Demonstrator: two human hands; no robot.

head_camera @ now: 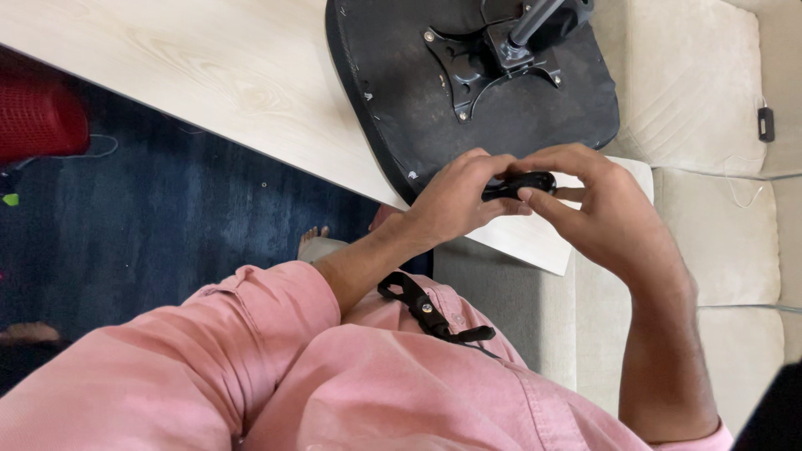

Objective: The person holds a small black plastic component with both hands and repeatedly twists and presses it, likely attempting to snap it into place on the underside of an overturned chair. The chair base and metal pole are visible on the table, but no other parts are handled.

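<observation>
My left hand (455, 200) and my right hand (606, 209) meet over the near corner of a pale wooden table (209, 75). Both grip a small black elongated part (518, 184), the left from its near end, the right with fingertips on its far end. Just beyond them an upturned black office-chair seat (418, 108) lies on the table, its metal mounting plate (480, 63) and column facing up. A black strap with a buckle (426, 311) rests on my pink shirt.
A cream sofa (718, 209) fills the right side. Dark blue carpet (167, 225) lies under the table, with a red basket (38, 117) at the far left and bare feet (313, 238) below the table edge.
</observation>
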